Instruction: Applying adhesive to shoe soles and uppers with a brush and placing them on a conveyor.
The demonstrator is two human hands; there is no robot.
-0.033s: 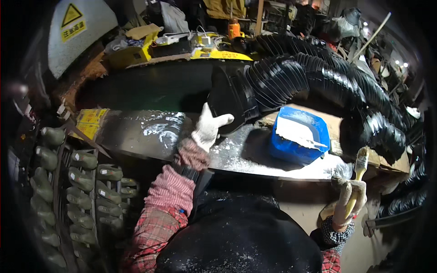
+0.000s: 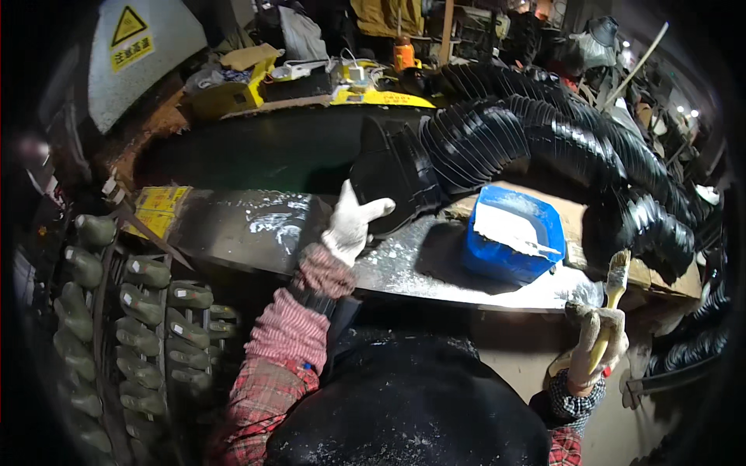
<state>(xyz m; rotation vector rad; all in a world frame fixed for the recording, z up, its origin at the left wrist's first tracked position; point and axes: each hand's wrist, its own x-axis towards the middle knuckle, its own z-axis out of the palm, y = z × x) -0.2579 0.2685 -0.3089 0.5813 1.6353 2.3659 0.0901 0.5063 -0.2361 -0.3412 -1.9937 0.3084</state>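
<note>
I have the left arm reaching forward over the table [image 2: 210, 237], its gloved left hand [image 2: 350, 227] against the black duct mouth [image 2: 392, 175], thumb and forefinger spread; I cannot tell whether it grips. My right hand [image 2: 583, 356], held low beyond the near edge, closes its fingers around the brush [image 2: 615, 289], bristles up, near the blue tub [image 2: 505, 268].

Tub [image 2: 505, 262] on bench [image 2: 217, 233], between left hand [image 2: 347, 223] and brush [image 2: 615, 292]
</note>
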